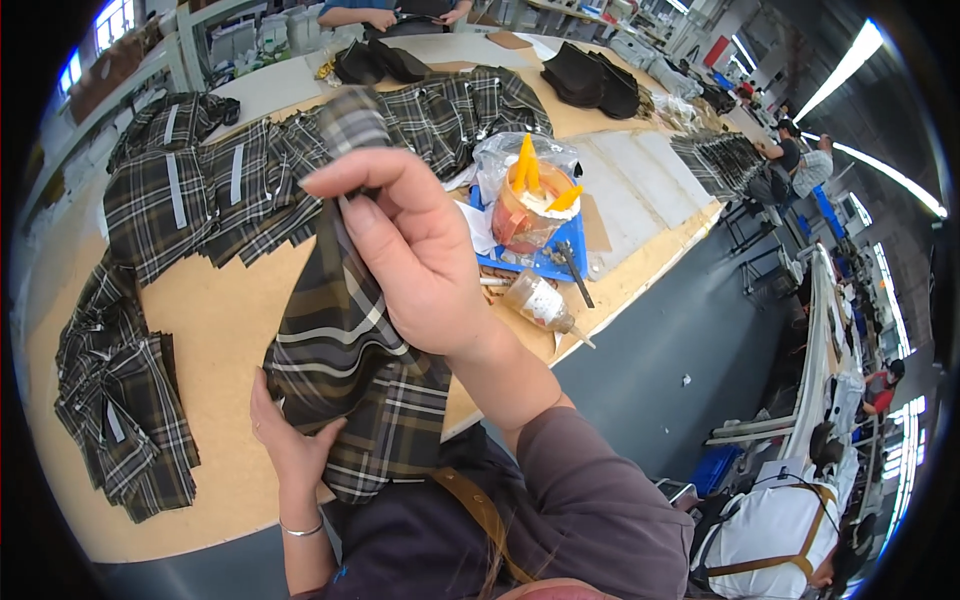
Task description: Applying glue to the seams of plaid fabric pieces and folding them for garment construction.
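A dark plaid fabric piece with brown and white lines hangs in front of me above the table. High up, my right hand pinches its upper end between thumb and fingers; a blurred flap of the cloth shows behind the fingertips. Lower down, my left hand grips the piece at its left side, with some fingers hidden behind the cloth. The bottom of the fabric hangs down at my lap. Beyond my hands, more plaid pieces with white strips lie in an overlapping row, and another stack of plaid pieces sits at the left.
Right of my hand, a blue tray bears a messy tub with yellow-handled tools. A nozzled bottle lies near the table edge. Dark folded pieces rest at the back. Across the table are a co-worker's hands.
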A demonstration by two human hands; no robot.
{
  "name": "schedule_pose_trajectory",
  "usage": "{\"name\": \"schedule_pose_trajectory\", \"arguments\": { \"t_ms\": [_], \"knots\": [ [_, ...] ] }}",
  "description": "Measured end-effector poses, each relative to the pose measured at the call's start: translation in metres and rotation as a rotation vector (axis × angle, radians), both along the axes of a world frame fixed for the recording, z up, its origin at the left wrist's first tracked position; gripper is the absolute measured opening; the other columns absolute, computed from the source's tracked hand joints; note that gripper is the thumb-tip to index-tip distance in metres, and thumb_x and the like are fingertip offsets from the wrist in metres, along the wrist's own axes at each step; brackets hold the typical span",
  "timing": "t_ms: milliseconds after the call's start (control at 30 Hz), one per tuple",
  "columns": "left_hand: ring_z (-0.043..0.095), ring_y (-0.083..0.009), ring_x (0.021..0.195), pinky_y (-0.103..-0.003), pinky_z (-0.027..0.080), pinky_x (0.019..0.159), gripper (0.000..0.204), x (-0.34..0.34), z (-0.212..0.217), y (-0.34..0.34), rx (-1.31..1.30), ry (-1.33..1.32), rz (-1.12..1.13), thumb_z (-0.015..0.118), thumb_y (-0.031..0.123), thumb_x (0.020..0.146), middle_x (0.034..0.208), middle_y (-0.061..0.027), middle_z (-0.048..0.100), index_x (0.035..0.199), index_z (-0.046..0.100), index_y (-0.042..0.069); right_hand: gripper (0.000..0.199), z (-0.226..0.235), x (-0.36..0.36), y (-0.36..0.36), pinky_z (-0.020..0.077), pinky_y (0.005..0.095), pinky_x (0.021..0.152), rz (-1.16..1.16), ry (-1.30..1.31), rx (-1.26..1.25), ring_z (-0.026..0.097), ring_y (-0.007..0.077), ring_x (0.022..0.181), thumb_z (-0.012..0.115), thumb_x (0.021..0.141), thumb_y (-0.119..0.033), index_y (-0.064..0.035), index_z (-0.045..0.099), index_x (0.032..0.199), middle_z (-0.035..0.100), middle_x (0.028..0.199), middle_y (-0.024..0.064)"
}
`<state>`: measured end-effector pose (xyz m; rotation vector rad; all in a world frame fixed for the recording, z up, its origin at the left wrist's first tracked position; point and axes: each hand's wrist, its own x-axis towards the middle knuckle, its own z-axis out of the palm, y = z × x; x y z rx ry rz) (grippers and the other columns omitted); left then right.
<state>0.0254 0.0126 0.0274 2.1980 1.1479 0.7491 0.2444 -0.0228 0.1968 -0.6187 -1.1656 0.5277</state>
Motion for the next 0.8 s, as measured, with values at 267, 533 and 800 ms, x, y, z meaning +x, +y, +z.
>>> {"name": "schedule_pose_trajectory", "arguments": {
  "t_ms": [267, 533, 800],
  "knots": [
    [0.058, -0.0193, 0.104, -0.032, 0.044, 0.096, 0.029, -0.033, -0.017, 0.136, 0.09, -0.942, 0.2, 0.056, 0.003, 0.087, 0.113, -0.0094, 0.061, 0.115, 0.059, -0.002, 0.017, 0.068, -0.009, 0.073, 0.0414, 0.0228, 0.079, 0.082, -0.133, 0.278, 0.05, 0.0086, 0.083, 0.042, 0.091, 0.003, -0.0031, 0.055, 0.1, 0.055, 0.09, 0.0029],
    [0.062, -0.0263, 0.096, -0.034, 0.051, 0.087, 0.028, -0.15, 0.108, 0.069, 1.131, -0.094, 0.415, 0.066, -0.009, 0.076, 0.107, -0.0132, 0.062, 0.103, 0.067, -0.004, 0.02, 0.007, 0.076, 0.068, 0.0389, 0.0191, 0.063, -0.052, 0.075, -0.059, 0.049, 0.0044, 0.071, 0.052, 0.094, -0.006, -0.0093, 0.056, 0.114, 0.058, 0.081, -0.0014],
    [0.057, -0.0282, 0.094, -0.035, 0.048, 0.079, 0.046, -0.096, 0.017, 0.008, 0.359, 0.235, -0.015, 0.055, -0.014, 0.06, 0.108, -0.0101, 0.059, 0.1, 0.068, 0.005, 0.049, -0.177, 0.113, 0.03, 0.0408, 0.0309, 0.095, -0.31, -0.406, -0.748, 0.051, 0.0199, 0.111, 0.071, 0.084, -0.02, -0.008, 0.051, 0.127, 0.055, 0.118, 0.0106]
  ]
}}
